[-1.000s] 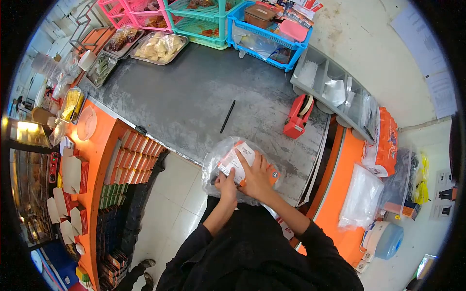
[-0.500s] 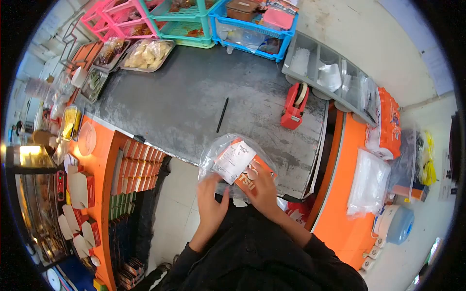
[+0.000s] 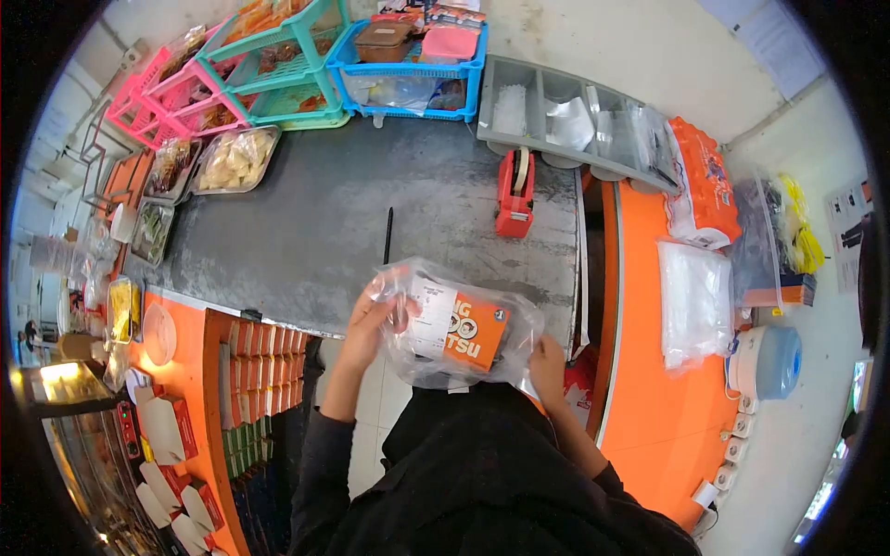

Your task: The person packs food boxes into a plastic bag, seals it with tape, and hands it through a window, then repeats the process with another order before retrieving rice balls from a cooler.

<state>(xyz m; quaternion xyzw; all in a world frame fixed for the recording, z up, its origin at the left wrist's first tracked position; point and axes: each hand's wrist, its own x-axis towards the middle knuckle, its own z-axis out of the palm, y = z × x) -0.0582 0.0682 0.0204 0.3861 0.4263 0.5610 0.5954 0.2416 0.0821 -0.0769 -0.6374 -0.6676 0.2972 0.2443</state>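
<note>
In front of my body is a clear plastic bag (image 3: 521, 320) at the front edge of the grey counter. Through the plastic show an orange printed label (image 3: 476, 335) and a white printed receipt (image 3: 433, 322); what lies under them is hard to make out. At the bag's left end, my left hand (image 3: 371, 322) is closed on the plastic, fingers partly behind it. My right hand (image 3: 547, 368) pinches the right end of the bag. A black pen (image 3: 388, 233) lies just beyond the bag.
A red tape dispenser (image 3: 515, 195) stands on the counter (image 3: 297, 232) at right, below a grey divided tray (image 3: 579, 120). Along the back are a blue basket (image 3: 408, 69), stacked green baskets (image 3: 278, 83) and a food tray (image 3: 236, 159). Plastic bags (image 3: 695, 301) lie on the orange surface at right.
The bag now lies more level, its orange label fully facing up. My hands have moved apart to its two ends. The camera view has shifted, so the counter items appear further left.
</note>
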